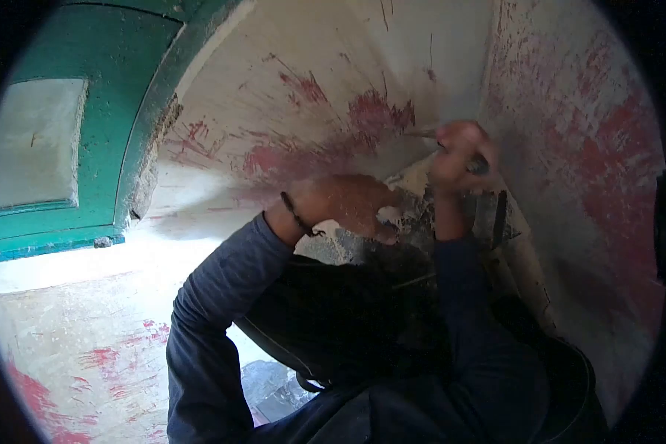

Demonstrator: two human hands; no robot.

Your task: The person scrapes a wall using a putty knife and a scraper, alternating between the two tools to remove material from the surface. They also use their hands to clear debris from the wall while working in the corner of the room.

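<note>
My right hand (460, 157) is wrapped round a scraper (422, 134), whose thin metal blade points left toward the wall. The dark end of its handle shows below the fist, and motion blurs the hand a little. Patchy red paint (381, 112) on the pale wall (303, 44) lies just beyond the blade tip. Lower and to the left, my left hand (355, 203) hangs with thumb and fingers apart, and I see nothing held in it. A dark braided band (292, 211) circles that wrist.
A green wooden door or shutter (103, 111) with a pale panel stands at the upper left. The right-hand wall (599, 148) also carries scratched red patches. Between my arms are a dark bag-like shape (340, 296) and dusty clutter. A crumpled clear plastic item (270, 385) lies below.
</note>
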